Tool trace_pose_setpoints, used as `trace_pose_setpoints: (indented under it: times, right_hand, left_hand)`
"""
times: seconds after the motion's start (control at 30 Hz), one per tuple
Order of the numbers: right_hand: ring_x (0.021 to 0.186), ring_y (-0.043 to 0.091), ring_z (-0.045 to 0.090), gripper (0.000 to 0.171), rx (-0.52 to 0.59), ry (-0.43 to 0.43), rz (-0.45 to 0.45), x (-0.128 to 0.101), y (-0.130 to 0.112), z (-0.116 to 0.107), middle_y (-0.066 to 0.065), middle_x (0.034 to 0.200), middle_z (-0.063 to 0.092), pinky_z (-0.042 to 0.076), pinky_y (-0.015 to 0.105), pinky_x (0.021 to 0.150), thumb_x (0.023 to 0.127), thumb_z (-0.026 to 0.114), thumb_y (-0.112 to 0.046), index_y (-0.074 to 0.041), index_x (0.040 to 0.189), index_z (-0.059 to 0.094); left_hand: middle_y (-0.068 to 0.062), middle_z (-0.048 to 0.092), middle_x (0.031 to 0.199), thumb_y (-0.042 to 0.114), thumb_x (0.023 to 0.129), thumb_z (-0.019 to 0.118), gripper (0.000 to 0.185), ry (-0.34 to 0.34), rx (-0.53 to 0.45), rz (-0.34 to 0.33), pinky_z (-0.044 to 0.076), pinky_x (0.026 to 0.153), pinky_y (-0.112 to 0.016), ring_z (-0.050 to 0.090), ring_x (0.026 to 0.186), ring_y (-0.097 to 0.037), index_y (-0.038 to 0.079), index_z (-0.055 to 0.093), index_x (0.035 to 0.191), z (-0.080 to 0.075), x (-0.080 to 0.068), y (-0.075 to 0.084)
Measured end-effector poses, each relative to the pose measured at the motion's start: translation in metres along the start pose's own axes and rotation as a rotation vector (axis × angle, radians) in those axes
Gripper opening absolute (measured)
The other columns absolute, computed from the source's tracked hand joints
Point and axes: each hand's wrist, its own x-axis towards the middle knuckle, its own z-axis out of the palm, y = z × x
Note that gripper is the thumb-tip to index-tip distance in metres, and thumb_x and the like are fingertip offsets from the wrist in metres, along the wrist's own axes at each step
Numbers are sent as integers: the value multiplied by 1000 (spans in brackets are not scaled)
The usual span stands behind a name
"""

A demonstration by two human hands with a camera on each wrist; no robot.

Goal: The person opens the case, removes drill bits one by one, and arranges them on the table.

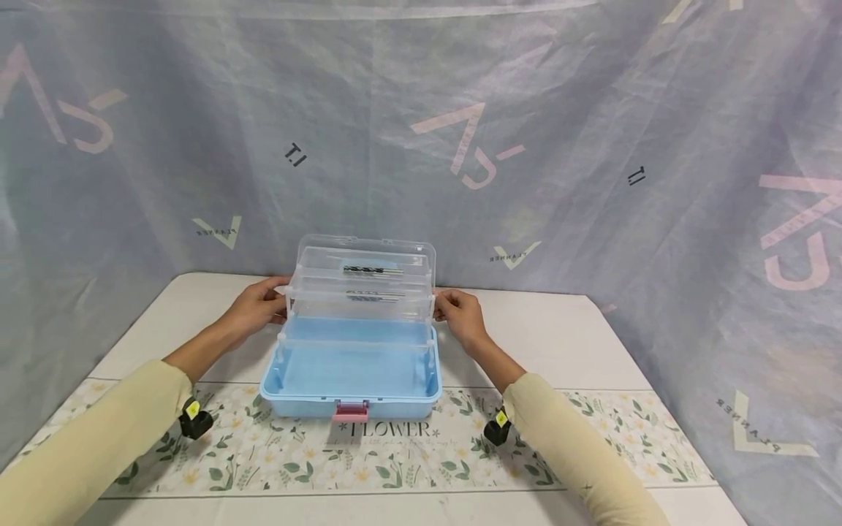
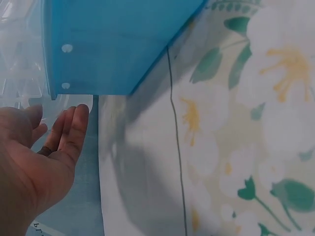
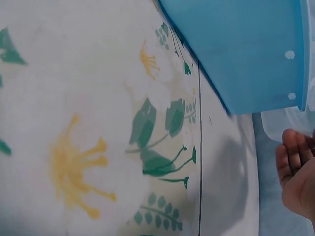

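Observation:
A light blue toolbox [image 1: 351, 369] stands open on the table, with a pink latch [image 1: 351, 413] at its front. Its clear lid [image 1: 316, 242] is tipped up at the back, and clear fold-out trays [image 1: 316, 310] rise in steps over the bare blue base. Drill bits [image 1: 373, 271] lie in the upper trays. My left hand [image 1: 259, 305] pinches the left end of the raised clear tray. At the opposite end, my right hand [image 1: 462, 314] pinches the same tray. Both wrist views show the remaining fingers loosely bent beside the box; the exact contact points are partly hidden.
A white table cover [image 1: 539, 336] with a printed floral band [image 1: 296, 460] lies under the box. Behind it hangs a grey patterned curtain [image 1: 368, 183], close to the lid, which also borders the table at the right.

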Motion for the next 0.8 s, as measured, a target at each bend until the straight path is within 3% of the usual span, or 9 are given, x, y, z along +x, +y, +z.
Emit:
trace_pose_setpoints:
  times: [0.2, 0.6, 0.8]
  right_hand:
    - [77, 12, 70, 26, -30, -2, 20, 2, 4, 1, 9, 87, 76, 64, 26, 76, 115, 66, -16, 6, 109, 80]
    - [74, 9, 69, 29, -61, -26, 44, 5, 9, 5, 7, 86, 76, 62, 24, 72, 115, 65, -16, 8, 111, 81]
    - [73, 11, 68, 30, -98, -54, 86, 3, 13, 2, 7, 83, 75, 61, 26, 72, 115, 65, -18, 6, 106, 81]
  left_hand:
    - [-11, 70, 114, 16, 121, 52, 57, -18, -3, -17, 66, 87, -29, 70, 95, -10, -3, 39, 172, 1, 2, -1]
    - [-7, 69, 108, 13, 121, 50, 52, -45, -53, -61, 64, 82, -24, 70, 92, -10, -6, 44, 168, -1, 2, 1]
    - [-10, 76, 114, 16, 121, 50, 52, -80, -42, -66, 65, 82, -25, 73, 92, -9, -10, 47, 166, 2, 3, -2]
